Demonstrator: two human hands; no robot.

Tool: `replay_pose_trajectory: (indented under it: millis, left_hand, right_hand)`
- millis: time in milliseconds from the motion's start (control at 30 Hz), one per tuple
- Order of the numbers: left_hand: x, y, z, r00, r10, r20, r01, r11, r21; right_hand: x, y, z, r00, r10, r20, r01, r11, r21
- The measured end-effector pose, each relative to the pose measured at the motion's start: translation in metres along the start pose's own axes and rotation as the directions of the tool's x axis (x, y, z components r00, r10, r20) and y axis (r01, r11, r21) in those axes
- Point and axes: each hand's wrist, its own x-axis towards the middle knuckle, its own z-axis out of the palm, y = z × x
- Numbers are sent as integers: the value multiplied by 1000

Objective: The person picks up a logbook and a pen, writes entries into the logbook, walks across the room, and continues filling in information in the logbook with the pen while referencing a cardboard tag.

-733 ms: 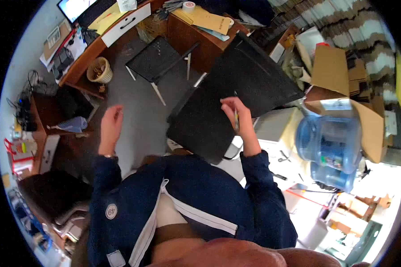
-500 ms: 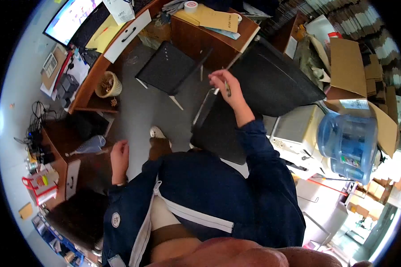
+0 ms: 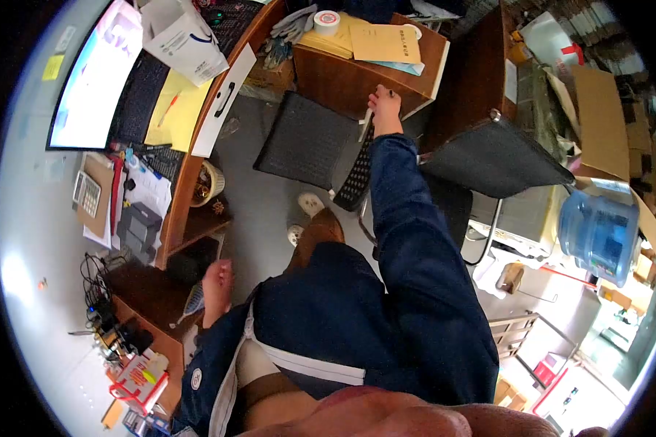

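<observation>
Brown scraps [image 3: 200,189] lie in the cream wastebasket [image 3: 216,179], while the black chair [image 3: 310,142] stands with its perforated backrest [image 3: 356,176] at the outstretched right hand [image 3: 385,109], fingers curled, whether gripping it I cannot tell, and the left hand [image 3: 217,285] hangs half-curled, its grip unclear.

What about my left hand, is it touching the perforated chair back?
No, grey floor shows between the left hand and the perforated chair back.

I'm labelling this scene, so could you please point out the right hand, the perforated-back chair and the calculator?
Right hand [image 3: 385,109], head view, its middle.
Perforated-back chair [image 3: 306,140], head view, seat.
Calculator [image 3: 90,195], head view, keys.
</observation>
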Motion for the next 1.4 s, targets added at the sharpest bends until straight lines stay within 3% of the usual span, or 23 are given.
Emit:
replay_pose_trajectory:
  millis: [33, 100, 167, 200, 233, 300, 333, 367, 400, 467, 533, 667, 767, 900, 1000, 1100, 1267, 1400]
  left_hand:
    - [9, -8, 4, 998, 36, 45, -39, 997, 67]
    - [19, -78, 15, 972, -188, 142, 189, 982, 7]
    - [23, -121, 65, 942, -286, 175, 301, 951, -67]
    - [21, -132, 46, 950, -286, 126, 297, 952, -74]
    - [31, -130, 30, 937, -314, 157, 325, 945, -49]
    - [53, -122, -1, 905, -367, 217, 375, 927, 6]
    - [59, -112, -15, 926, -314, 210, 319, 948, 13]
    - [66, -82, -27, 943, -261, 208, 263, 965, 17]
    - [85, -19, -34, 925, -345, 157, 319, 932, 169]
    - [100, -21, -25, 936, -330, 120, 322, 943, 79]
    - [111, -19, -27, 936, -334, 110, 330, 943, 53]
    - [135, 21, -27, 917, -376, 138, 365, 926, 94]
    - [150, 35, -32, 926, -343, 156, 331, 938, 100]
    - [160, 22, -28, 915, -361, 180, 374, 927, -41]
    - [176, 18, -21, 918, -325, 227, 325, 945, 36]
    - [189, 69, -20, 963, -149, 223, 124, 985, 121]
    - [203, 73, -26, 960, -120, 252, 108, 992, 59]
    - [214, 103, -20, 932, -219, 290, 211, 976, 58]
  right_hand:
    - [26, 8, 7, 997, -2, -72, 4, 1000, 26]
    - [55, 13, 34, 980, 12, -198, 3, 997, 72]
    - [138, 30, 33, 937, -152, -314, 144, 988, -50]
    - [161, 41, 57, 910, -204, -361, 186, 979, -83]
    - [184, 61, 85, 879, -251, -406, 221, 968, -120]
    - [213, 77, 105, 859, -228, -459, 263, 965, 11]
    - [225, 79, 122, 849, -219, -481, 290, 954, 77]
    - [233, 81, 133, 837, -210, -505, 318, 938, 137]
    - [240, 77, 140, 825, -185, -534, 311, 938, 156]
    - [246, 64, 153, 795, -109, -597, 257, 951, 170]
    - [244, 68, 159, 810, -21, -586, 189, 955, 227]
    - [250, 65, 136, 919, 74, -387, 111, 894, 434]
    - [215, 19, 109, 919, -112, -379, 283, 856, 433]
    - [205, -38, 66, 941, -46, -334, 124, 969, 216]
    - [222, -51, 45, 930, -84, -358, 95, 995, 13]
    - [234, -57, 45, 982, -46, -181, 119, 903, 414]
    - [249, -121, 50, 940, -339, 20, 272, 786, 555]
    - [200, -167, 46, 915, -401, 45, 307, 762, 570]
